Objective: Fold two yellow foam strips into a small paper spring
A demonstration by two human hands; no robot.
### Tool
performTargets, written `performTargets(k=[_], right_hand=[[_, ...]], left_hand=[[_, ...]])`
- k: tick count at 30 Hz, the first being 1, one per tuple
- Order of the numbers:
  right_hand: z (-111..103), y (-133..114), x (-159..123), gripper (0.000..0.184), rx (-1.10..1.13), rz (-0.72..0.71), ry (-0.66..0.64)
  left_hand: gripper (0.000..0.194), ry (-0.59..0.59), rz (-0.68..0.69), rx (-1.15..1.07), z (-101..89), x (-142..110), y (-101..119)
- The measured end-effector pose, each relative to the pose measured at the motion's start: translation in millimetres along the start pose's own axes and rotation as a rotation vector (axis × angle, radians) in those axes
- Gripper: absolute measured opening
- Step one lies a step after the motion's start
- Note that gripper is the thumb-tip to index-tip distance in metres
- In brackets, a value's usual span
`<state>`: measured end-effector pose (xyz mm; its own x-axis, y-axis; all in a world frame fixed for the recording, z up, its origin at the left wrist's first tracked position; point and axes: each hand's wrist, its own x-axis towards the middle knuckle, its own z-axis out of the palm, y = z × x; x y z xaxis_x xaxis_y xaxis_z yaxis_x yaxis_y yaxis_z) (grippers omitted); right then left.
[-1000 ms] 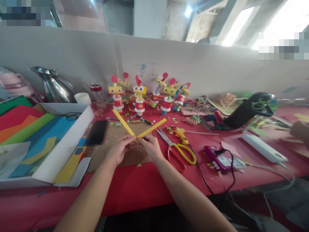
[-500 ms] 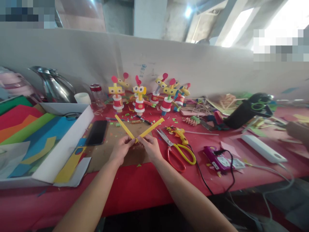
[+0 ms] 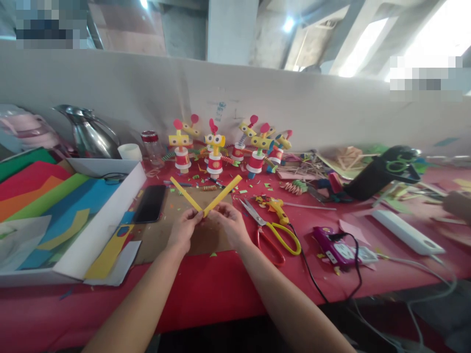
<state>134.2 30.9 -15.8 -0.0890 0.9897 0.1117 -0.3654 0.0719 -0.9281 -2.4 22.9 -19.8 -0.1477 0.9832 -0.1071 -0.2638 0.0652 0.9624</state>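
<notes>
- Strips of yellow paper point(image 3: 223, 195) meet in a V between the hands, above brown cardboard point(image 3: 217, 240) that likely shields the red tabletop point(image 3: 206, 284).
- Left hand point(image 3: 184, 229) and right hand point(image 3: 231, 224) each pinch a strip's lower end, thumb and fingers closed — a grip that probably steadies the thin paper; whether those ends are joined, I cannot tell.
- Scissors point(image 3: 262, 221) and glue gun point(image 3: 277, 211) lie just right of the cardboard — presumably for easy reach.
- Paper-cup figures point(image 3: 215, 164) stand farther back, out of the hands' way.
</notes>
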Motion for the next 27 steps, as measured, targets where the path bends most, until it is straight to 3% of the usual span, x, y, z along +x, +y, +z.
performTargets(k=[5,10,14,24,27], right_hand=[[5,14,-3,0.024,-0.224,-0.084,-0.024],[6,11,-6,0.023,-0.256,-0.107,-0.069],[8,12,-7,0.027,-0.237,-0.088,-0.091],[4,15,-6,0.029,-0.111,-0.014,-0.12],[4,13,-6,0.028,-0.125,-0.027,-0.112]], left_hand=[[0.032,-0.028,-0.003,-0.093,-0.4,2,-4],[0.03,-0.019,-0.002,-0.114,4.1,0,-5],[0.029,-0.008,0.009,-0.133,8.2,-5,-2],[0.026,-0.106,-0.007,-0.241,11.7,-8,-1],[0.026,-0.064,-0.057,-0.252,16.3,-11,0]])
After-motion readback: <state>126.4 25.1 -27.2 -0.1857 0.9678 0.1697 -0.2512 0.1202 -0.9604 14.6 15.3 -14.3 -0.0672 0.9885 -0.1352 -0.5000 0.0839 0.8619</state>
